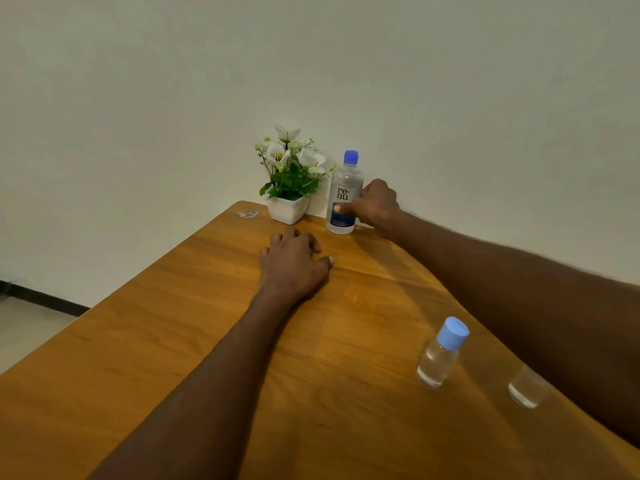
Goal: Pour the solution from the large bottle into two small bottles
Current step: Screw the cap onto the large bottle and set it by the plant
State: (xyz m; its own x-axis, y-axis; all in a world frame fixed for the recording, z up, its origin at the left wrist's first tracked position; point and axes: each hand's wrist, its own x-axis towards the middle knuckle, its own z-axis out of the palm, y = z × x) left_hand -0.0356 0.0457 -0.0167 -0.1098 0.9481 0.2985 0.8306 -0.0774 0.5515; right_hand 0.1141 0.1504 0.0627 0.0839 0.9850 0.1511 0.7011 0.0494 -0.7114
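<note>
The large clear bottle (344,188) with a blue cap and a blue-and-white label stands upright at the far end of the wooden table (194,341). My right hand (375,204) wraps around its lower half, thumb across the label. My left hand (294,261) rests palm down on the table in front of the bottle, fingers loosely spread, holding nothing. One small clear bottle (441,355) with a blue cap stands near the right front. A second small bottle (526,389) is beside it, its top hidden behind my right forearm.
A white pot of white artificial flowers (289,181) stands just left of the large bottle in the table's far corner. A pale wall runs close behind. The table's left edge drops to a light floor with a dark skirting.
</note>
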